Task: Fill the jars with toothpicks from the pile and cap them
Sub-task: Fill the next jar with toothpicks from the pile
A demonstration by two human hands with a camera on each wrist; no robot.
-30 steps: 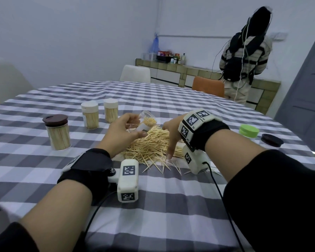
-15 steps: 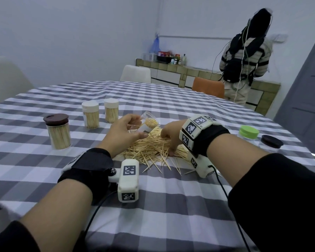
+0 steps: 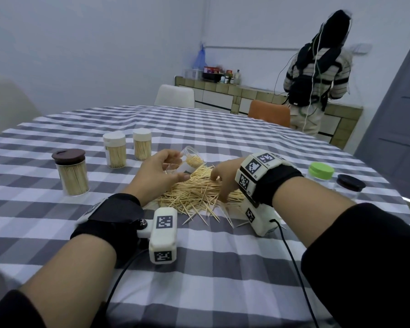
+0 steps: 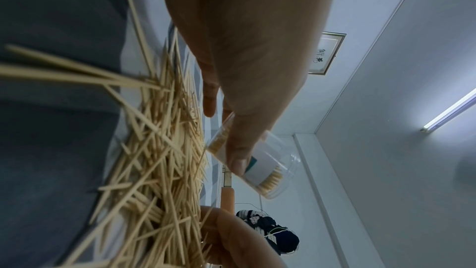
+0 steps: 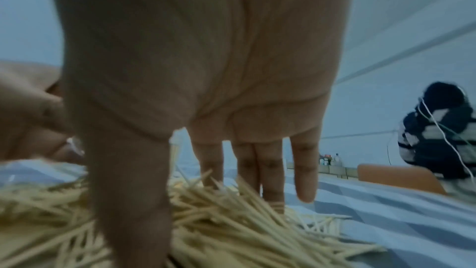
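Observation:
A pile of loose toothpicks (image 3: 194,192) lies on the checked tablecloth between my hands. My left hand (image 3: 156,171) grips a small clear jar (image 3: 191,159), tilted with its mouth toward the pile and partly filled with toothpicks. In the left wrist view the thumb lies across the jar (image 4: 268,168) beside the pile (image 4: 159,160). My right hand (image 3: 223,178) rests on the right side of the pile. Its fingers (image 5: 270,170) point straight down into the toothpicks (image 5: 231,221), with the thumb spread apart in front.
A brown-lidded jar (image 3: 72,172) and two white-lidded jars (image 3: 115,150) (image 3: 142,144), all full, stand at the left. A green-lidded jar (image 3: 321,172) and a black-lidded jar (image 3: 349,185) stand at the right. A person (image 3: 315,74) stands at the far counter.
My right hand has moved from the pile's near edge up onto its right side, fingers dug in. My left hand and the tilted jar have barely moved.

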